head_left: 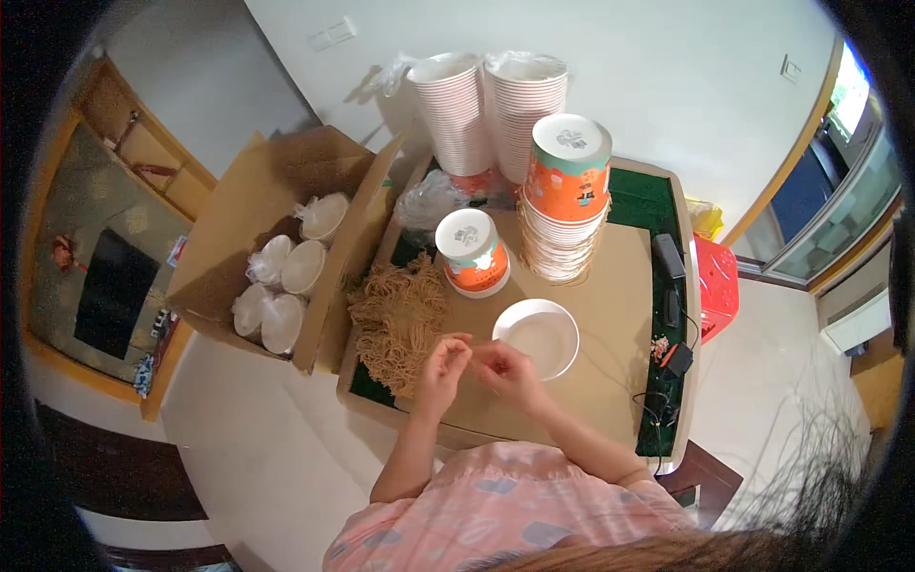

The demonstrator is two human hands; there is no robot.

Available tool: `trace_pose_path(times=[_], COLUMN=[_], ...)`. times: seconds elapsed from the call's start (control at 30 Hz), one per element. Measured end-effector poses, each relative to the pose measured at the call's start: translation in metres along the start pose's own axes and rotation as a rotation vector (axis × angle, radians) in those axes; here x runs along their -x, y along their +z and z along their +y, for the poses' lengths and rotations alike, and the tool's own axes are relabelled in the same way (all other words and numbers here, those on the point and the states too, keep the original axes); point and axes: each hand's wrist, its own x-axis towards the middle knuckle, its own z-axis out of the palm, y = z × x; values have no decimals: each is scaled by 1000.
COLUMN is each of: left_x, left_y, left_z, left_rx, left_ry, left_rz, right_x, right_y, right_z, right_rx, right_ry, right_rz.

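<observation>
My left hand [444, 370] and my right hand [511, 372] are raised close together over the near edge of the table. Both have their fingers pinched, and whatever lies between them is too fine to make out. Just right of them stands an upright white paper bowl [538, 334], its inside facing up. A tangled heap of tan twine or noodle-like strands [400, 319] lies beside my left hand. Beyond the hands, an orange and green paper cup [474, 262] sits upside down. A taller inverted stack of printed cups [569, 191] has thin strands hanging around its lower rims.
Two tall stacks of white paper cups [448, 114] in plastic stand against the wall. An open cardboard box [257, 191] at left holds several wrapped stacks. Black adapters and cables [672, 310] lie along the table's right side, near a red plastic stool [717, 286].
</observation>
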Motion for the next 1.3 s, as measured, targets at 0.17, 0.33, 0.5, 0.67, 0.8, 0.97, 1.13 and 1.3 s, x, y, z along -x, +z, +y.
trace_pose_path(times=[0.17, 0.33, 0.5, 0.67, 0.8, 0.97, 1.13, 1.3], left_x=[1, 2, 17, 50, 63, 72, 67, 50], left_y=[12, 21, 40, 52, 36, 17, 11, 41], left_z=[3, -2, 8, -7, -38, -85, -107, -99], left_rx=[161, 153, 141, 61, -104, -238, -309, -288], left_ry=[-48, -26, -37, -286, -401, -480, -563, -135], left_rz=[-28, -57, -315, -656, -711, -729, -757, -641], right_x=[9, 27, 62, 78, 90, 97, 98, 91], right_y=[-11, -25, -37, -48, -81, -103, -101, -113], right_z=[9, 7, 37, 57, 54, 66, 76, 81], right_rx=[-54, -184, -468, -1073, -1014, -1001, -819, -249], right_ry=[66, 159, 566, 437, 392, 330, 361, 460], right_rz=[65, 206, -14, 183, 422, 511, 587, 569])
